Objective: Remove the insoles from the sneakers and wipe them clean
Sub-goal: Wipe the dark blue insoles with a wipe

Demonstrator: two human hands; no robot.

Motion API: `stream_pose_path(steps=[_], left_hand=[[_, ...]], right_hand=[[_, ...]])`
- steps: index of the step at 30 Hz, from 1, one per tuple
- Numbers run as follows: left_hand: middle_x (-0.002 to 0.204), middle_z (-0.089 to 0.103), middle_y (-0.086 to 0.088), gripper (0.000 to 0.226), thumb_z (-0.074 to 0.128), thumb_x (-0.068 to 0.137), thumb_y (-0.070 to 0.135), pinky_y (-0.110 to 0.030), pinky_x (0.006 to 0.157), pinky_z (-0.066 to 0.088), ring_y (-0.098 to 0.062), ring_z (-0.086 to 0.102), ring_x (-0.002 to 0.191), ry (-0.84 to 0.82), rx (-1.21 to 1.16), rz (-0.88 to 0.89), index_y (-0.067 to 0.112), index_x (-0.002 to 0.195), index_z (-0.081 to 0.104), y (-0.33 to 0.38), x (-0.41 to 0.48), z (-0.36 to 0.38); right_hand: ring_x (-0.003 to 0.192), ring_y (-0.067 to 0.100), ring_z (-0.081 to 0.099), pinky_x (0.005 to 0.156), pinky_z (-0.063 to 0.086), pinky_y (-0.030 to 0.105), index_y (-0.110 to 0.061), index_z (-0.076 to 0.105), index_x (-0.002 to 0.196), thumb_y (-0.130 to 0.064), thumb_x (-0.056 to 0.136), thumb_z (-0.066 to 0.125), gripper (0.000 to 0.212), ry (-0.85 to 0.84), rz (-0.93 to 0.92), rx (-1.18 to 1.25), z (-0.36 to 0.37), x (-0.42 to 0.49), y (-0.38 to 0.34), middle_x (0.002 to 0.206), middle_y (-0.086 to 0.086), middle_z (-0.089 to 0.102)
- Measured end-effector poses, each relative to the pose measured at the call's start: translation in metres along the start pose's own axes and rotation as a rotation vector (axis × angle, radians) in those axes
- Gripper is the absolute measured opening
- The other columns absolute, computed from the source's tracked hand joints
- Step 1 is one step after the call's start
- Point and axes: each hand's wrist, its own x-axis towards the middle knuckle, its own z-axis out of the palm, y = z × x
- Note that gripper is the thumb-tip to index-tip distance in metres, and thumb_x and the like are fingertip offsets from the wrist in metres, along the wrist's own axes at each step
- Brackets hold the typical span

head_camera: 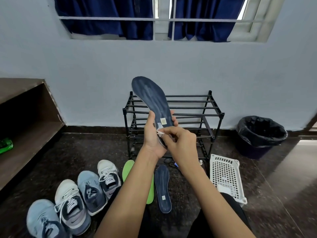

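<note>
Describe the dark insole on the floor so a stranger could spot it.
Start at the black shoe rack and look at the floor in front of it. Between the green insole and the white basket lies the dark blue insole, flat, unlike its twin held up in the left hand.

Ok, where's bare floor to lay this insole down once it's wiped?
Bare floor lies between the shelf and the rack, beyond the sneakers. More lies right of the basket, below the bin. It is crowded between sneakers and basket, where a green insole and a navy insole lie.
</note>
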Motion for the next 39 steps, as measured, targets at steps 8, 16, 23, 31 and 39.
stream_pose_path(steps=[8, 16, 23, 31, 39], left_hand=[[0.086, 0.059, -0.007, 0.067, 0.039, 0.095, 0.065, -0.030, 0.077, 0.050, -0.018, 0.058, 0.075, -0.017, -0.051, 0.032, 0.005, 0.111, 0.064, 0.005, 0.006, -0.007], [0.086, 0.059, -0.008, 0.060, 0.038, 0.096, 0.059, -0.033, 0.071, 0.054, -0.019, 0.058, 0.074, -0.051, -0.093, 0.086, 0.005, 0.112, 0.060, 0.022, -0.004, -0.013], [0.086, 0.061, -0.006, 0.067, 0.034, 0.096, 0.065, -0.024, 0.072, 0.053, -0.015, 0.061, 0.077, -0.025, -0.034, 0.062, 0.007, 0.110, 0.065, 0.019, -0.009, -0.009], [0.084, 0.064, -0.005, 0.061, 0.037, 0.096, 0.061, -0.033, 0.077, 0.053, -0.017, 0.061, 0.074, -0.051, -0.083, 0.131, 0.007, 0.109, 0.061, 0.023, -0.004, -0.012], [0.084, 0.061, -0.006, 0.062, 0.035, 0.097, 0.063, -0.028, 0.072, 0.053, -0.017, 0.060, 0.075, -0.022, -0.024, 0.126, 0.009, 0.103, 0.063, 0.026, -0.010, -0.009]], right_hand=[[0.071, -0.009, 0.059, 0.069, 0.039, 0.001, -0.014, 0.077, 0.087, -0.002, 0.077, 0.072, 0.017, 0.014, -0.026, -0.007, 0.011, 0.003, 0.000, 0.079, -0.005, 0.073], [0.080, -0.006, 0.056, 0.069, 0.036, -0.004, -0.012, 0.077, 0.089, 0.003, 0.078, 0.067, 0.021, -0.131, -0.038, -0.121, 0.009, -0.001, -0.009, 0.084, -0.001, 0.074], [0.075, 0.001, 0.063, 0.071, 0.046, 0.009, -0.016, 0.077, 0.088, -0.003, 0.076, 0.073, 0.019, 0.092, -0.116, -0.037, 0.027, 0.005, -0.018, 0.083, 0.000, 0.074], [0.076, 0.004, 0.062, 0.071, 0.039, 0.001, -0.012, 0.077, 0.088, -0.001, 0.079, 0.070, 0.016, -0.028, -0.052, -0.153, 0.013, -0.005, -0.015, 0.083, 0.002, 0.074], [0.073, 0.012, 0.064, 0.074, 0.040, 0.009, -0.007, 0.074, 0.084, 0.008, 0.073, 0.070, 0.019, 0.162, -0.236, -0.197, 0.031, 0.003, -0.011, 0.082, 0.005, 0.072]])
